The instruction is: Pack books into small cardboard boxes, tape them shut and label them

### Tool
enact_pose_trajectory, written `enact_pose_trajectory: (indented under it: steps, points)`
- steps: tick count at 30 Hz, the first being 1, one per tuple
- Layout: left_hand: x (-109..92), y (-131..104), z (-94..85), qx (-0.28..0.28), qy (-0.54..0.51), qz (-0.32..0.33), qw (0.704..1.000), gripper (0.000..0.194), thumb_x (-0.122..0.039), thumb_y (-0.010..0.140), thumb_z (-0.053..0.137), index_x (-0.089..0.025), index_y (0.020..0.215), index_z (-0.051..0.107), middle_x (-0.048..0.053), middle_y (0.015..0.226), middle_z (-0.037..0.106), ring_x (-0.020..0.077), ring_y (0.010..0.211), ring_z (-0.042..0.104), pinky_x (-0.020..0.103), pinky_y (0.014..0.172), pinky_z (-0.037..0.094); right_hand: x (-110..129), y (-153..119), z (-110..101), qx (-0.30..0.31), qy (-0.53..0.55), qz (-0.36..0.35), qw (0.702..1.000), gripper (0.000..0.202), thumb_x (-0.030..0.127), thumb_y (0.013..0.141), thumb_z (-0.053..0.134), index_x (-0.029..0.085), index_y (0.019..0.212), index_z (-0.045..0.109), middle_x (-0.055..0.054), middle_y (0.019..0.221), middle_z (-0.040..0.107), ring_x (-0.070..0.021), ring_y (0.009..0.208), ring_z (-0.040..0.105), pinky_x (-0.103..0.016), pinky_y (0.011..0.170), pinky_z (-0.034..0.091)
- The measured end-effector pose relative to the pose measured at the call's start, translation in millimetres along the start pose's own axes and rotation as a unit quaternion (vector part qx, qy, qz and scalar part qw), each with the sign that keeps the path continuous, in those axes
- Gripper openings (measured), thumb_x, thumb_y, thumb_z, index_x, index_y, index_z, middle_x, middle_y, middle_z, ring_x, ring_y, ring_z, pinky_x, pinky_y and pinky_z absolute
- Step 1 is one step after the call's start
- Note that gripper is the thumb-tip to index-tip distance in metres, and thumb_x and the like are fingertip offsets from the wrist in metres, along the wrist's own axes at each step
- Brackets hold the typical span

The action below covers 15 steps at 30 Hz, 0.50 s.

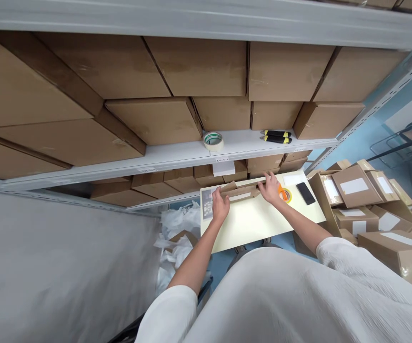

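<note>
A small cardboard box with raised flaps and a white label on its near side is over the pale table. My left hand grips its left end, fingers at the flap. Its right end is in my right hand, with the fingers curled over the top edge. The inside of the box cannot be made out. Just right of my right hand lies an orange tape dispenser with a yellow roll. A black phone rests farther right on the table.
Brown cartons fill the shelves ahead. On the shelf edge are a tape roll and two yellow-black cutters. Labelled boxes crowd the right side. White crumpled wrapping lies at left, beside a grey wall.
</note>
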<state>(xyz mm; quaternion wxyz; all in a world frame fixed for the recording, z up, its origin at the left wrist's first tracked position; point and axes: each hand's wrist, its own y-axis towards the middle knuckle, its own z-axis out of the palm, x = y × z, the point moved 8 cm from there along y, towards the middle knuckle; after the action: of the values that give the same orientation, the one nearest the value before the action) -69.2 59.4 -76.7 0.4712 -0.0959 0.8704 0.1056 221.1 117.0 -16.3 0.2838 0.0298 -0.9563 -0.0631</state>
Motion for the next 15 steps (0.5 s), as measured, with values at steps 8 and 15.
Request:
enact_pose_trajectory:
  steps: [8, 15]
  points:
    - [-7.2, 2.8, 2.1, 0.005, -0.016, 0.002, 1.000, 0.060, -0.027, 0.096, 0.057, -0.021, 0.155, 0.043, 0.019, 0.154, 0.052, 0.0357, 0.150, 0.048, 0.057, 0.126, 0.042, -59.6, -1.0, 15.7, -0.005, 0.230, 0.188, 0.955, 0.069, 0.057, 0.103, 0.044, 0.023, 0.163, 0.040, -0.018, 0.167, 0.046, -0.0315, 0.154, 0.043, -0.053, 0.127, 0.037]
    - [-12.6, 3.6, 4.4, 0.026, -0.036, -0.017, 0.999, 0.060, -0.030, 0.097, 0.060, -0.023, 0.155, 0.044, 0.019, 0.158, 0.053, 0.0356, 0.148, 0.052, 0.055, 0.122, 0.047, -50.1, 7.6, 26.3, 0.071, 0.254, 0.187, 0.946, 0.071, 0.057, 0.102, 0.047, 0.025, 0.165, 0.041, -0.014, 0.160, 0.057, -0.0264, 0.144, 0.059, -0.043, 0.120, 0.048]
